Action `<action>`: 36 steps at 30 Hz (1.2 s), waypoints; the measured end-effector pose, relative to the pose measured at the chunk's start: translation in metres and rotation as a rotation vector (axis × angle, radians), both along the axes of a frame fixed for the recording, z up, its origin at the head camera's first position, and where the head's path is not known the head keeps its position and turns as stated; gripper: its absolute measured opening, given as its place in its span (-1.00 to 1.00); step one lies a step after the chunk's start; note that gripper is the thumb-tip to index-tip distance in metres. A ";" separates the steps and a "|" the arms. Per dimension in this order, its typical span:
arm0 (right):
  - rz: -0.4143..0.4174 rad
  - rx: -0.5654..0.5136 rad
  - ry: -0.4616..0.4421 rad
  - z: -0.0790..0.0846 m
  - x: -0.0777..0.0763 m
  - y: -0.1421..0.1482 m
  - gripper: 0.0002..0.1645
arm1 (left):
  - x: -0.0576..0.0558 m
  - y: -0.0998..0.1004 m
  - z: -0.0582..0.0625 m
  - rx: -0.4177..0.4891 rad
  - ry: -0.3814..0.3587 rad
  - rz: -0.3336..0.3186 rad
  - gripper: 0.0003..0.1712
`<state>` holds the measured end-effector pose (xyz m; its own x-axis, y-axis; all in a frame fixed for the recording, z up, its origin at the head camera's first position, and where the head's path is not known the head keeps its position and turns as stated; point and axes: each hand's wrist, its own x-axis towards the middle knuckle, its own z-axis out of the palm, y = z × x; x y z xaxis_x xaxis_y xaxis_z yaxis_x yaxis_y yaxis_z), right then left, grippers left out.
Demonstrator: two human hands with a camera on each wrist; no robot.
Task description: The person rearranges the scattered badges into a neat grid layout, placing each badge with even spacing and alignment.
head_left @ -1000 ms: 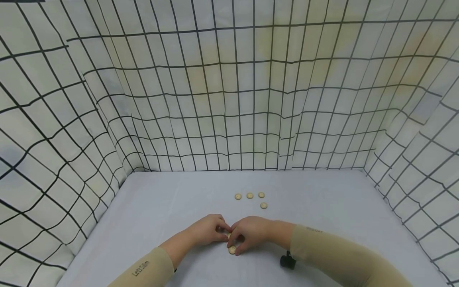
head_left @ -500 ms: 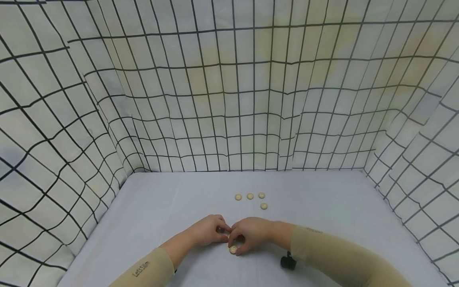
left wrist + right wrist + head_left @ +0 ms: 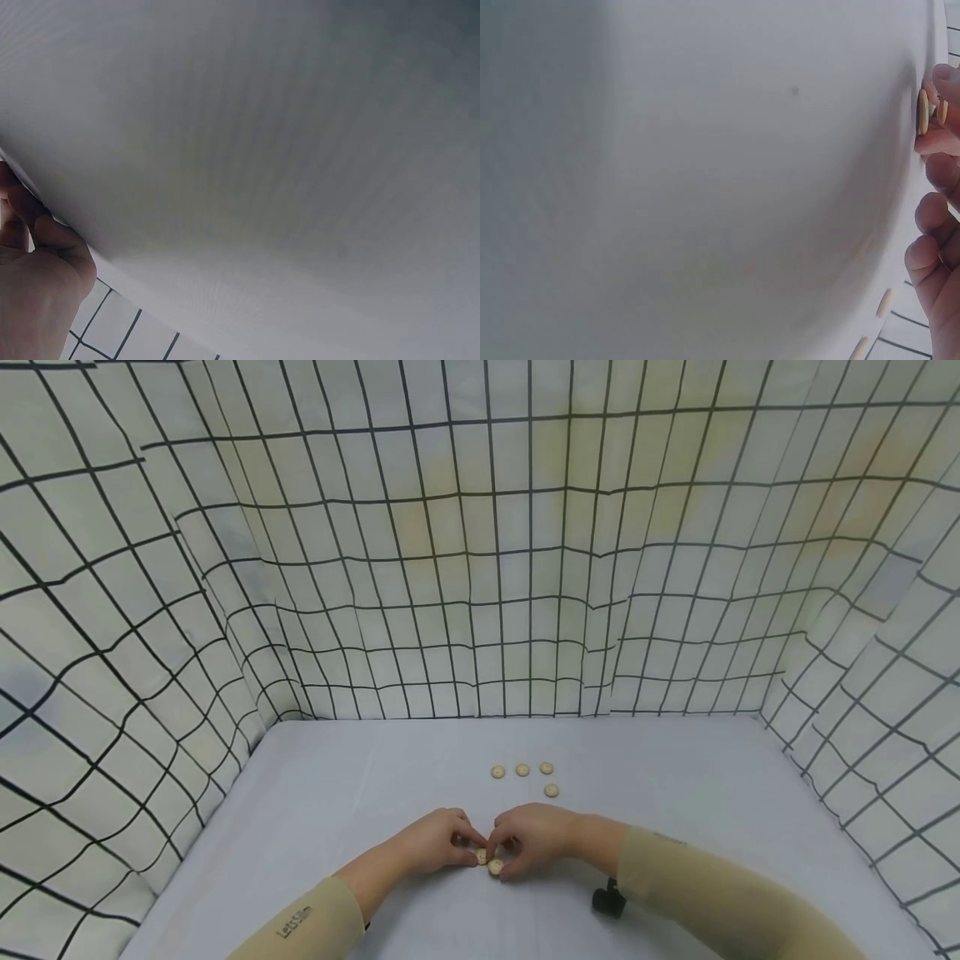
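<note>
Two round pale wooden buttons lie between my hands in the head view. My left hand (image 3: 435, 841) holds the left button (image 3: 482, 857) between thumb and forefinger, low at the table. My right hand (image 3: 534, 837) pinches the other button (image 3: 496, 867) by its edge, right beside the first and slightly nearer to me. In the right wrist view this pinched button (image 3: 943, 112) appears tilted and raised, near the flat button (image 3: 923, 112). Only the left hand's fingers and palm (image 3: 45, 277) show in the left wrist view, with no button visible there.
Farther back on the white table (image 3: 360, 777), three buttons form a row, with the middle one (image 3: 522, 770) between its neighbours. One more button (image 3: 551, 791) lies just in front of the row's right end. A black-lined white grid wall (image 3: 525, 610) encloses the table. A black device (image 3: 608, 901) hangs under the right wrist.
My right hand has moved slightly away from me and to the right, bringing the near button up beside the one at my left fingers. The left hand stays put.
</note>
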<state>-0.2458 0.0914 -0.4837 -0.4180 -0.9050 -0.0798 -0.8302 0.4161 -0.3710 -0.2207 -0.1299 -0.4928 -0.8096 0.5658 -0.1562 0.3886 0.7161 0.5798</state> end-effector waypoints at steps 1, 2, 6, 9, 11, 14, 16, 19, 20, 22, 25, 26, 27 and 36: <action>-0.007 0.000 0.000 0.000 0.000 0.001 -0.71 | 0.000 0.000 0.000 -0.002 -0.005 0.004 -0.74; -0.014 0.000 -0.001 0.001 -0.001 0.002 -0.71 | 0.000 0.000 0.000 -0.003 -0.009 0.008 -0.74; -0.042 -0.011 0.009 0.001 -0.006 0.008 -0.72 | 0.001 0.001 0.001 -0.010 -0.021 0.020 -0.74; -0.072 -0.023 0.009 0.001 -0.011 0.013 -0.75 | 0.001 0.001 0.001 -0.009 -0.024 0.022 -0.73; -0.102 -0.026 0.002 0.000 -0.016 0.016 -0.77 | 0.001 0.000 0.001 -0.007 -0.024 0.019 -0.73; -0.161 -0.016 -0.002 -0.001 -0.023 0.022 -0.77 | 0.002 0.000 0.001 -0.005 -0.023 0.016 -0.74; -0.204 -0.006 -0.011 -0.001 -0.028 0.026 -0.76 | 0.002 0.000 0.001 -0.006 -0.020 0.013 -0.74; -0.261 0.002 -0.015 0.000 -0.035 0.031 -0.77 | 0.002 0.000 0.000 -0.012 -0.017 0.014 -0.74; -0.279 0.002 -0.012 -0.001 -0.038 0.032 -0.78 | 0.001 0.000 0.000 -0.013 -0.016 0.015 -0.74; -0.315 0.003 -0.017 -0.002 -0.043 0.035 -0.79 | 0.001 0.001 0.000 -0.016 -0.016 0.018 -0.74; -0.370 0.010 -0.022 -0.003 -0.051 0.038 -0.81 | 0.001 0.001 0.000 -0.014 -0.015 0.020 -0.74; -0.383 0.011 -0.029 -0.003 -0.053 0.039 -0.82 | 0.001 0.001 0.000 -0.011 -0.016 0.020 -0.74; -0.398 0.016 -0.035 -0.003 -0.055 0.039 -0.82 | 0.001 0.001 0.000 -0.009 -0.016 0.019 -0.74; -0.455 0.045 -0.032 -0.010 -0.071 0.043 -0.86 | 0.002 -0.001 0.002 -0.001 -0.029 0.013 -0.74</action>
